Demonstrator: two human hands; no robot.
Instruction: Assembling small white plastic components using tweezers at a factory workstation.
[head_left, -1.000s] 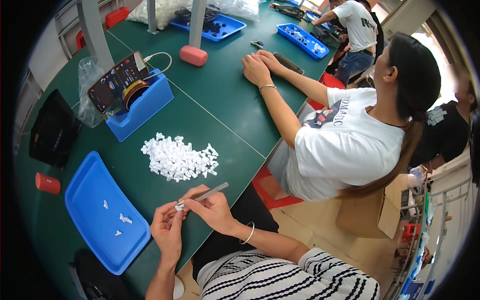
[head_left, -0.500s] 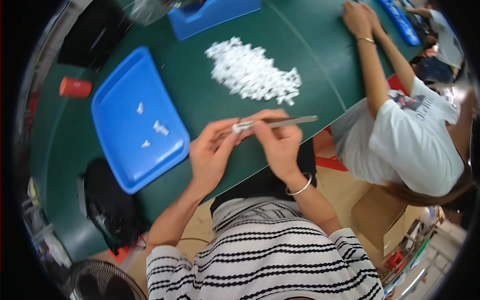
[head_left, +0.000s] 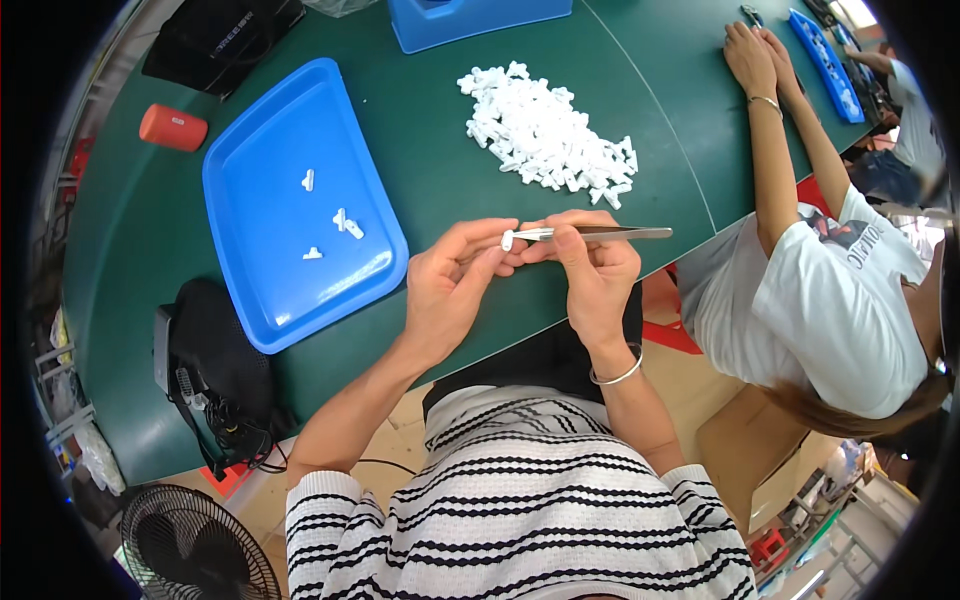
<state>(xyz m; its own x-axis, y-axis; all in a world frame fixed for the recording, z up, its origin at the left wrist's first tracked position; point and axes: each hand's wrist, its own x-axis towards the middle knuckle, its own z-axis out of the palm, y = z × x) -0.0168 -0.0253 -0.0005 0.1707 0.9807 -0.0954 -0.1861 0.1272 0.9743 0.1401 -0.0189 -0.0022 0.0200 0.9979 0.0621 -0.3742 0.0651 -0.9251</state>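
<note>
Between the fingertips of my left hand (head_left: 447,290) is a small white plastic part (head_left: 507,241). My right hand (head_left: 597,285) is closed around a pair of metal tweezers (head_left: 630,233), whose tips reach to the white part. Both hands meet over the near edge of the table. Just beyond them lies a heap of similar white parts (head_left: 550,130). To the left, a shallow blue tray (head_left: 270,235) holds several white parts (head_left: 312,253), lying apart from one another.
A red cylinder (head_left: 173,128) and a black bag (head_left: 225,45) stand past the tray. Nearer me is a black bag with cables (head_left: 215,360). At the back is a blue bin (head_left: 480,22). To the right sits a person (head_left: 800,290), hands on the green table (head_left: 660,170). A fan (head_left: 200,545) stands lower left.
The view has shifted, so the table's things appear farther right and higher. My hands stay together, with the white part and tweezers still in them.
</note>
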